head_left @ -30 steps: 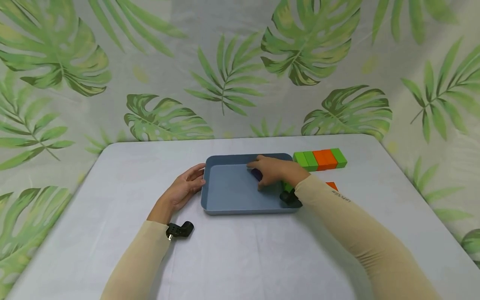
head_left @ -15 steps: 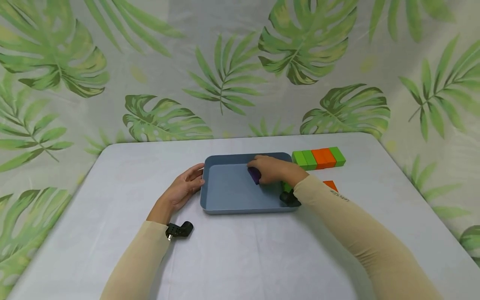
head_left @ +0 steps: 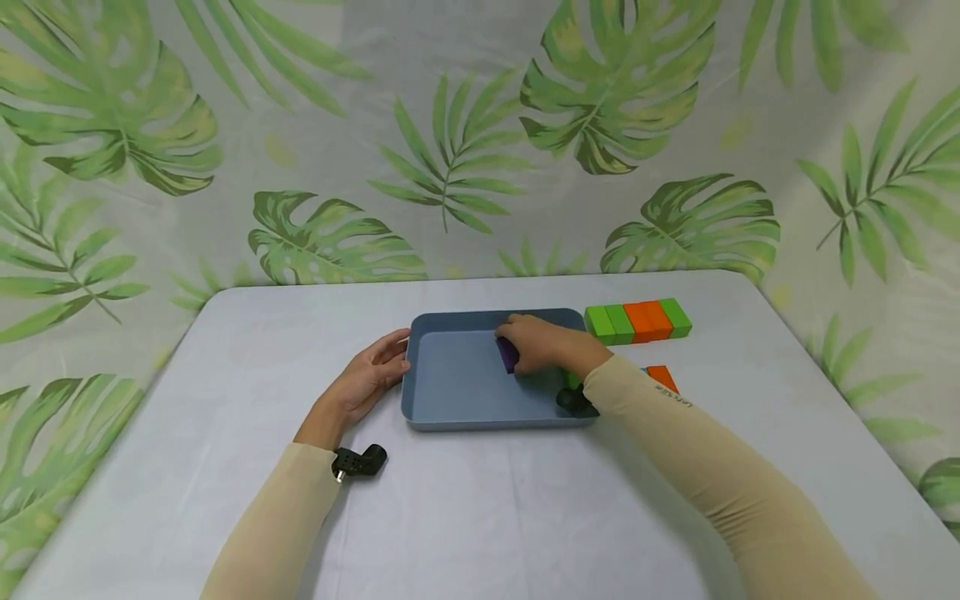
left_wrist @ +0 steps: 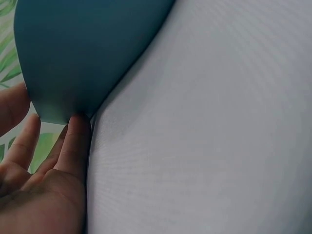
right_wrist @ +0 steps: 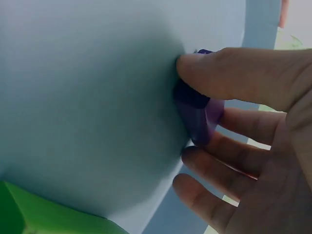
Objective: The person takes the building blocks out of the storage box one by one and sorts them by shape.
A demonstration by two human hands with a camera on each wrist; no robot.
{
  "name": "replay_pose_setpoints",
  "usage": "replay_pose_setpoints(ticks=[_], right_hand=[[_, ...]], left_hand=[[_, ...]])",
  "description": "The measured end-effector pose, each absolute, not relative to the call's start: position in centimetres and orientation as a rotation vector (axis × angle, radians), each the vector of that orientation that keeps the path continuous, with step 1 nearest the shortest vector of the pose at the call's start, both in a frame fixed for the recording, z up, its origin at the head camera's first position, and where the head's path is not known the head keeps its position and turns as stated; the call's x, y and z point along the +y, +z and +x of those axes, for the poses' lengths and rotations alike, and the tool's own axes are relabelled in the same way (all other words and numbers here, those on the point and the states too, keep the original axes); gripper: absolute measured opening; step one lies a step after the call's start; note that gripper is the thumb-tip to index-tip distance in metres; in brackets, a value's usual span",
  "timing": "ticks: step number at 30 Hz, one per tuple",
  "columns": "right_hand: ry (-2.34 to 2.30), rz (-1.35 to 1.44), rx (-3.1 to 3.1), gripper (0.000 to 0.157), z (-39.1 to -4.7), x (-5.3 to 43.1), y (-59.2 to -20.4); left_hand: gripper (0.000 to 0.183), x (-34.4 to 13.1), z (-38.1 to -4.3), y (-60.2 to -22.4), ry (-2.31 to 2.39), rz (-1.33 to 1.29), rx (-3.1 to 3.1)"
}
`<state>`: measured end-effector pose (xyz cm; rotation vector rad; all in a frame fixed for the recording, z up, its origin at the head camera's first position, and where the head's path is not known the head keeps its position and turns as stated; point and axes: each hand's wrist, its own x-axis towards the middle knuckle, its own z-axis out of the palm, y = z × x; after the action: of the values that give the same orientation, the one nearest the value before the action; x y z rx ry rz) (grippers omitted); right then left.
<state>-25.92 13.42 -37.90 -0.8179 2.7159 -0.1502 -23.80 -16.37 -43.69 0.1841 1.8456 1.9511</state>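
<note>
A blue-grey tray (head_left: 457, 375) lies on the white table. My right hand (head_left: 542, 343) reaches inside it and pinches a small purple block (head_left: 507, 355) between thumb and fingers. In the right wrist view the purple block (right_wrist: 192, 114) is held on edge, close over the tray floor, its far end partly behind the thumb. A green block (right_wrist: 53, 212) sits in the tray below the wrist, mostly hidden in the head view. My left hand (head_left: 367, 373) rests against the tray's left wall, and its fairly straight fingers (left_wrist: 75, 141) touch the outside of that wall.
Behind and right of the tray stands a row of green and orange blocks (head_left: 637, 322). An orange block (head_left: 662, 377), with a bit of blue beside it, shows past the right sleeve. A leaf-patterned cloth (head_left: 450, 150) hangs behind the table.
My right hand has shifted slightly, and the purple block has turned so that more of its face shows. My left hand and the tray have stayed in place.
</note>
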Motion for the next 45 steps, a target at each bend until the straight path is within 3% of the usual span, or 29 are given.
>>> replay_pose_setpoints(ticks=[20, 45], right_hand=[[-0.383, -0.908, 2.754, 0.063, -25.9, 14.4, -36.9], [-0.261, -0.885, 2.82, 0.065, -23.7, 21.1, -33.9]], left_hand=[[0.068, -16.4, -23.8, -43.5, 1.946, 0.193, 1.856], [0.068, -16.4, -23.8, -43.9, 1.948, 0.193, 1.86]])
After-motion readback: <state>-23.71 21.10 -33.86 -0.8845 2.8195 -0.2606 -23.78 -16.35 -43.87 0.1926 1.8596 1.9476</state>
